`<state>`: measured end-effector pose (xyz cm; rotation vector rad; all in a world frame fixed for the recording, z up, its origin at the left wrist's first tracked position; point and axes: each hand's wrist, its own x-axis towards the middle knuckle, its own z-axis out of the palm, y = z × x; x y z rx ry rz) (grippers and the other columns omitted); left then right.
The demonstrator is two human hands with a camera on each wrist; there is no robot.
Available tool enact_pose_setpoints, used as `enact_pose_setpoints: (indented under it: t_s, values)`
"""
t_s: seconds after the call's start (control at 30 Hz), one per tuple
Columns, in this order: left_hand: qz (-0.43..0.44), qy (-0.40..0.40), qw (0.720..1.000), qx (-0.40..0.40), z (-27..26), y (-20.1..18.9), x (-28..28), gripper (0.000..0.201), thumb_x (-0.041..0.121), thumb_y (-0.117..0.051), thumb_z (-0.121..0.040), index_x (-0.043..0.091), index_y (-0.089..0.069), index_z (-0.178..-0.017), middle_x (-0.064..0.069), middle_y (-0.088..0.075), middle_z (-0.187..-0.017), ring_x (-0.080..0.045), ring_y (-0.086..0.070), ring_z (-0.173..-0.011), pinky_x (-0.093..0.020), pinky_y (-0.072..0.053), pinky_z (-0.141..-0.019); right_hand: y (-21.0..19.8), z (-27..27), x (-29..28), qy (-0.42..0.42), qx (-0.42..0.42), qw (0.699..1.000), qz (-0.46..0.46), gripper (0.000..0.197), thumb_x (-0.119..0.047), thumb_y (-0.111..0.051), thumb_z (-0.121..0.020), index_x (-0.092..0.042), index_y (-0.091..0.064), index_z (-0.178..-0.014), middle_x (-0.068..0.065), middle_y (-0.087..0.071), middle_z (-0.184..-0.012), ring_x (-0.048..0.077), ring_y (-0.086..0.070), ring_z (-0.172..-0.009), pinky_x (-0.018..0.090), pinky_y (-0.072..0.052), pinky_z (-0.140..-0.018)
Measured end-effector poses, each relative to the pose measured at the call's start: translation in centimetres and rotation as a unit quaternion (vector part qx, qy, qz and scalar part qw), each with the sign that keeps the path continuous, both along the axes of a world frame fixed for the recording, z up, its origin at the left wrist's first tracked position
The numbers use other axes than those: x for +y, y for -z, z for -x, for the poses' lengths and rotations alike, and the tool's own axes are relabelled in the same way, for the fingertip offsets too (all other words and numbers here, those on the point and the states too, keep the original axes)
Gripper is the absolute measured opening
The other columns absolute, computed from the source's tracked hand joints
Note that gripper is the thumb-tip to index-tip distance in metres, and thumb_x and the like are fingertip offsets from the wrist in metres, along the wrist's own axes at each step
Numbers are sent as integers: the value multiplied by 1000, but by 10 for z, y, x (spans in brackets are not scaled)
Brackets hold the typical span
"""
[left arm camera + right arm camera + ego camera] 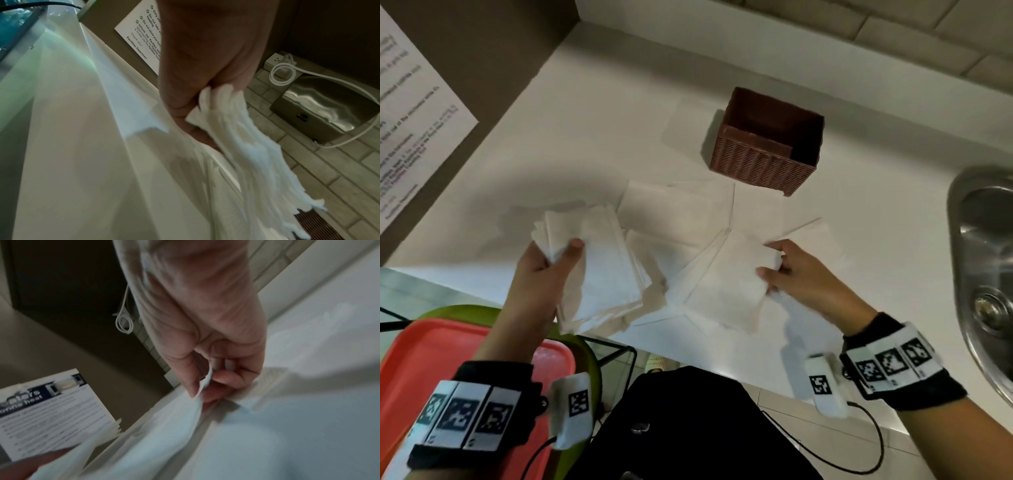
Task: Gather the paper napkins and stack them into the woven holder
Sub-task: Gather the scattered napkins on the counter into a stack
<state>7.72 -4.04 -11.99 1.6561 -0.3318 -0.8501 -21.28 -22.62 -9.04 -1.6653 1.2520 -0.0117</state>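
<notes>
A steel sink [983,260] edges the white bench [585,137]; left hand [544,270] grips stacked napkins [602,267], right hand [801,274] pinches 1 flat napkin [722,291] near the ribbed brown woven holder [763,161].

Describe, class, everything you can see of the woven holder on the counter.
The woven holder is a reddish-brown box, open at the top, its ribbed walls looking like moulded plastic weave. One side has a lowered, cut-out edge. It stands upright on the white counter, beyond the loose napkins, near the tiled wall. Its inside looks dark, with no napkins showing. Neither hand touches it. A strip of its weave shows in the left wrist view.
</notes>
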Motion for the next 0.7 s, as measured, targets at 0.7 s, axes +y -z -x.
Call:
enact_pose_setpoints:
  t_s: [0.7]
  values:
    - [-21,-10,1000,11,-1,3,11,17,30,-62,-94,29,-64,-111,-2,-72,-105,-25,-68,-100,-42,-53,-85,6,-17,14,136,-55,984,-102,17,-21,-50,-97,-11,-56,-111,2,-65,-94,16,-65,-71,12,-44,-51]
